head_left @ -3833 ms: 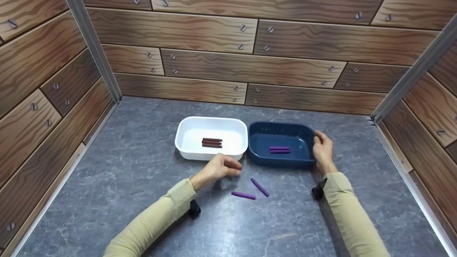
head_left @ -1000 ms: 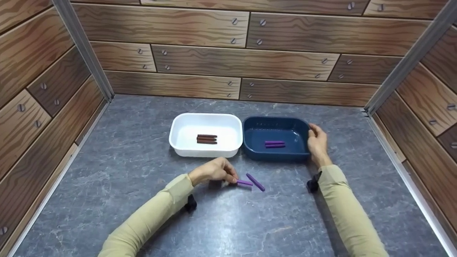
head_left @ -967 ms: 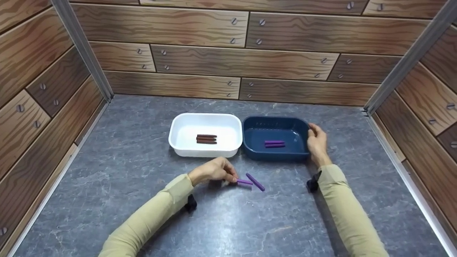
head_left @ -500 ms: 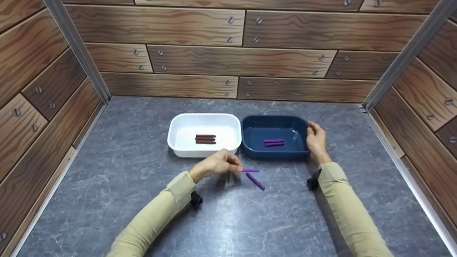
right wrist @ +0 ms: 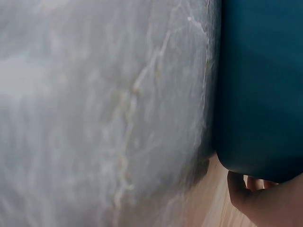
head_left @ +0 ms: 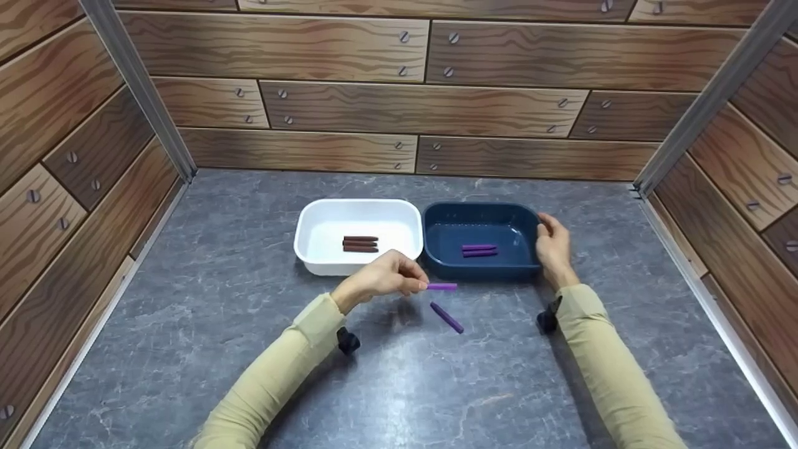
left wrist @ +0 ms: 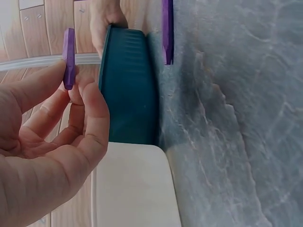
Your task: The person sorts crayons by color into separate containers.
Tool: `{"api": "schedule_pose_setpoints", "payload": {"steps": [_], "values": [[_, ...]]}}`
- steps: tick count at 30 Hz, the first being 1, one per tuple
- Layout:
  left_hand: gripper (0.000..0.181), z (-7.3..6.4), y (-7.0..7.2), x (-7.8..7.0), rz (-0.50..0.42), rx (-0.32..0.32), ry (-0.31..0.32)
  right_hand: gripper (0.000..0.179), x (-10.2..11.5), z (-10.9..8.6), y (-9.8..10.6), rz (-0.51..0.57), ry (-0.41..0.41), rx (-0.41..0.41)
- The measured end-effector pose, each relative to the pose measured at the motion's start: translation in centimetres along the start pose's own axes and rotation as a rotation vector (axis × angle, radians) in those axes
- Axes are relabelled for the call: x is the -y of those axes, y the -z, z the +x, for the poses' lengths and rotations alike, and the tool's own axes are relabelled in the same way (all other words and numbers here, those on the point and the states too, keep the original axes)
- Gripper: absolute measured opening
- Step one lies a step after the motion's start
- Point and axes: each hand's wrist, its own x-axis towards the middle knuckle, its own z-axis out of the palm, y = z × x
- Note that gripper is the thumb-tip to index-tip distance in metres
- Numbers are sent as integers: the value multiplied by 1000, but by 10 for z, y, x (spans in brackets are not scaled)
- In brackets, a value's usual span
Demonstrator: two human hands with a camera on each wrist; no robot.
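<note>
My left hand [head_left: 386, 274] pinches a purple crayon [head_left: 442, 287] between thumb and fingertips, above the table in front of the blue dish. In the left wrist view this crayon [left wrist: 69, 59] stands out from the fingertips, its faceted sides visible. A second purple crayon [head_left: 447, 317] lies slanted on the table below it. My right hand [head_left: 553, 246] grips the right end of the dark blue dish [head_left: 480, 272], its fingers bent against that end in the right wrist view. Two purple crayons [head_left: 479, 251] lie side by side inside this dish.
Left of the blue dish and against it is a white dish [head_left: 324, 268], holding three brown crayons [head_left: 360, 244]. The grey marbled table [head_left: 399, 386] is bounded by wood-patterned walls [head_left: 336, 106] at the back and both sides.
My left hand came down to the table, took up one of the two loose purple crayons and moved it up and back towards the blue dish. The right hand keeps its place.
</note>
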Motion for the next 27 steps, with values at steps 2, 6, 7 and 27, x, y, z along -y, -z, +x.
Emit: {"api": "schedule_pose_setpoints", "payload": {"steps": [2, 6, 7, 27], "values": [[14, 0, 1, -2, 1, -5, -4, 45, 0, 0, 0, 3, -4, -1], [13, 3, 2, -5, -11, -20, -11, 45, 0, 1, 0, 25, -4, -7], [14, 4, 2, -5, -17, -25, -18, 45, 0, 1, 0, 30, -5, -7], [11, 21, -1, -20, 32, -133, -93, 45, 0, 1, -1, 34, 14, -13]]}}
